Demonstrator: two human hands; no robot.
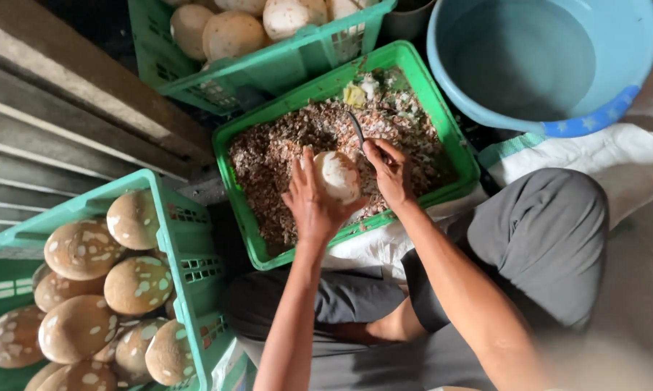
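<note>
Cupping a pale, round peeled coconut (pixel 338 176) at frame centre, the left hand (pixel 313 203) grasps it from below. The right hand (pixel 389 170) is clenched around a dark curved blade (pixel 358 130) touching it. Both hover over a green plastic crate of brown shavings (pixel 247 224); a blue plastic basin (pixel 486 108) sits upper right.
</note>
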